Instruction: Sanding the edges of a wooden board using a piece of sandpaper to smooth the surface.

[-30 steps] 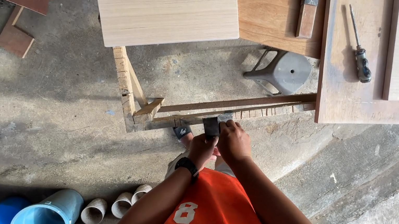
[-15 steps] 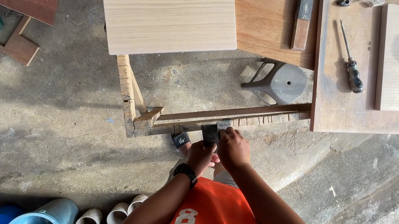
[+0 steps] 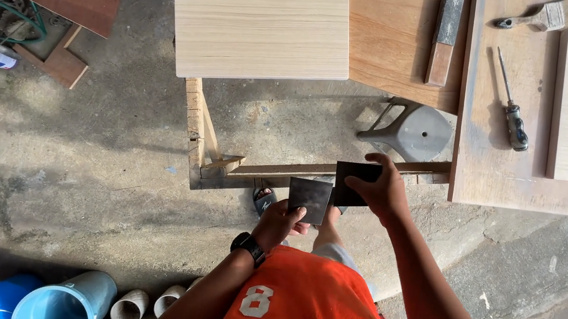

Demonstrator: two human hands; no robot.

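**Two dark sheets held apart over the floor**

Concrete floor lies under a low table. Left hand pinches one dark sheet; right hand grips another dark sheet, just beside it. Better hold by the edges, so the sheets stay flat.

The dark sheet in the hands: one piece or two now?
Two. The left hand holds one dark square piece; the right hand holds another dark piece, with their edges apart.
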